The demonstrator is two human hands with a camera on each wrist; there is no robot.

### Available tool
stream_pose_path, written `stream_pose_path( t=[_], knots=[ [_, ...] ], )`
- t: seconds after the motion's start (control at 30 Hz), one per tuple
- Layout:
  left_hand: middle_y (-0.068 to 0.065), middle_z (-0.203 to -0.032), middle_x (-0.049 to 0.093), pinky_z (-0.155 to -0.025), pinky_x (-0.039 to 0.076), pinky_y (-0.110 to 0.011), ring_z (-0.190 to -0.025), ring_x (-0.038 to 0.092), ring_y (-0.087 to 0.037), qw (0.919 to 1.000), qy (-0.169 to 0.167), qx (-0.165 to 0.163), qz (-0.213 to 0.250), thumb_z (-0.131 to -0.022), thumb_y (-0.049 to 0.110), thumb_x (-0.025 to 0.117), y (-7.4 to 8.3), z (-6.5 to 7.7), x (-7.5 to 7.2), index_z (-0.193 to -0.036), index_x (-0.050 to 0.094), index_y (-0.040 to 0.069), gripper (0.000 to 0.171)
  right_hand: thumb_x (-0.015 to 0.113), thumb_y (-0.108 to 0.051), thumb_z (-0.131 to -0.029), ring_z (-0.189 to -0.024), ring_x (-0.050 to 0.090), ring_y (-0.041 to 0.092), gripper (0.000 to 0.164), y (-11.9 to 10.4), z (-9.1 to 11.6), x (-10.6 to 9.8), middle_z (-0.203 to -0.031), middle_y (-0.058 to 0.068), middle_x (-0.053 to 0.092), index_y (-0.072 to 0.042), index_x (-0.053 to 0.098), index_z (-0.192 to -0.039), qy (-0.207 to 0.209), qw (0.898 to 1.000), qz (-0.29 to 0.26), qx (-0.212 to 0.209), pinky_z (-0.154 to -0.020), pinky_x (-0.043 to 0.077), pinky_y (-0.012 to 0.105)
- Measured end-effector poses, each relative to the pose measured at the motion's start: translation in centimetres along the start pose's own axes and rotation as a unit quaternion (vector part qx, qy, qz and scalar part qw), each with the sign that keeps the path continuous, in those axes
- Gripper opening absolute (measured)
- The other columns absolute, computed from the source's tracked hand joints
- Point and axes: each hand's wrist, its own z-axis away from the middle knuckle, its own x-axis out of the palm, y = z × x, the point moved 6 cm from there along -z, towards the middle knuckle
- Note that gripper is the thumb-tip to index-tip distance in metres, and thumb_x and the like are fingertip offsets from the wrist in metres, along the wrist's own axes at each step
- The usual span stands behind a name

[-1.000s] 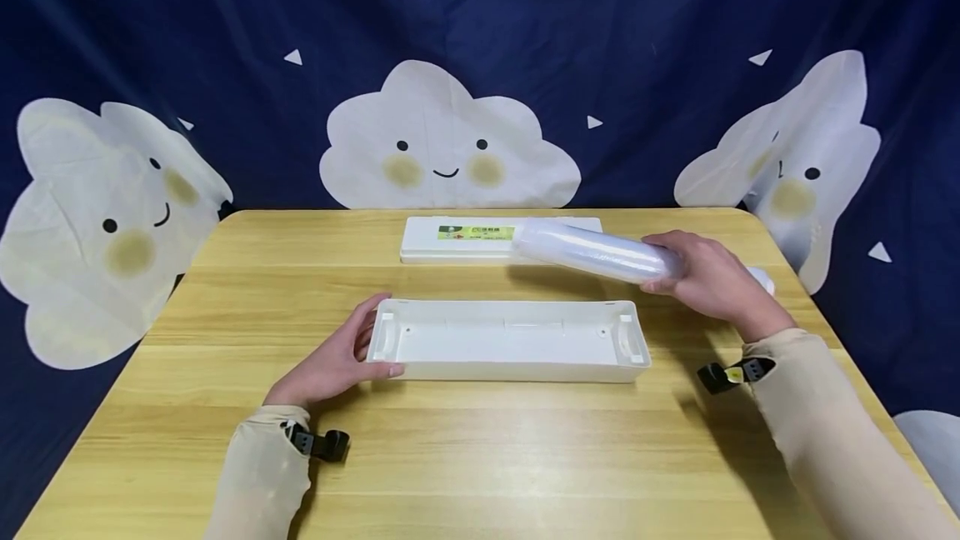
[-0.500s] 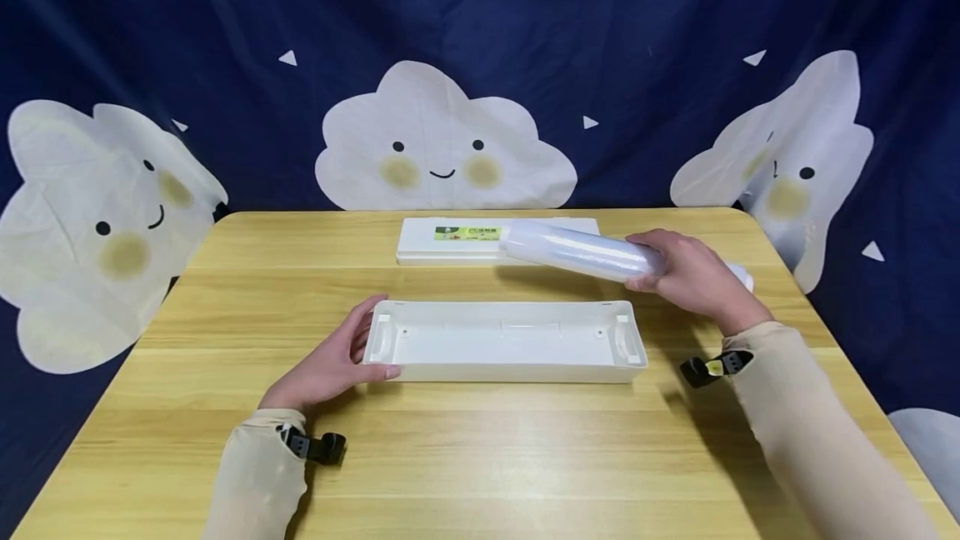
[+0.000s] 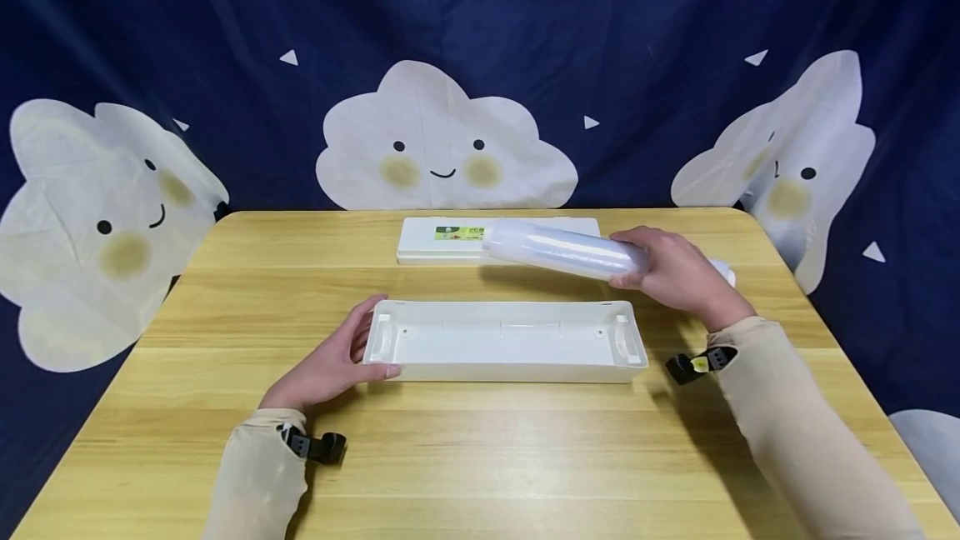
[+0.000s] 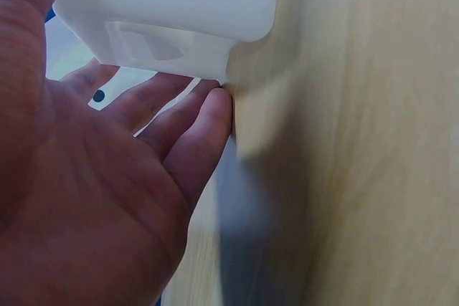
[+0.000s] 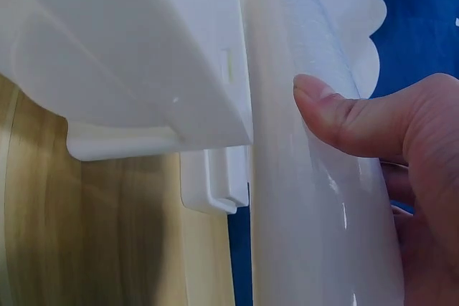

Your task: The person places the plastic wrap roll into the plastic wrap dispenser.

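Observation:
In the head view a long white plastic box (image 3: 517,373) lies on the table with its open side up. My left hand (image 3: 324,363) holds its left end, thumb on the front wall and fingers behind. My right hand (image 3: 675,272) grips a roll of plastic wrap (image 3: 555,250) near its right part, above the table and behind the box. The roll tilts, its left end reaching over a white lid (image 3: 442,253) with a green label, part of which it hides. In the right wrist view, the thumb (image 5: 337,116) presses along the roll's side.
The wooden table (image 3: 480,457) has its far edge just behind the lid. A dark blue curtain (image 3: 637,23) with smiling white clouds hangs behind and at both sides.
My right hand has carried the roll of plastic wrap left, so it covers more of the lid's label. My left hand and the box stay in place; the view shifts slightly.

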Motion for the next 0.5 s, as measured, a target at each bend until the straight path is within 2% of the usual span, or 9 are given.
stream_pose_path(
  t=[0.23,0.5],
  knots=[
    [-0.019,-0.152,0.029,-0.102,0.04,-0.03,-0.135,0.037,-0.035,1.0,0.001,0.004,-0.002,-0.08,0.014,0.083,0.1,0.0,0.1,-0.157,0.011,0.016,0.106,0.087,-0.024,-0.076,-0.101,0.058,0.032,0.062,-0.3,-0.1,0.3,-0.12,0.016,0.064,-0.004,0.062,-0.129,0.001,1.0,0.001,-0.008,-0.089,0.043,0.051],
    [-0.017,-0.153,0.03,-0.102,0.04,-0.028,-0.136,0.036,-0.032,1.0,0.001,-0.007,-0.003,-0.081,0.017,0.083,0.0,-0.1,0.0,-0.157,0.012,0.018,0.105,0.086,-0.027,-0.077,-0.104,0.058,0.033,0.061,-1.8,0.3,-0.2,-0.121,0.015,0.063,-0.006,0.062,-0.129,0.004,0.999,0.021,-0.034,-0.09,0.043,0.051]
  ],
)
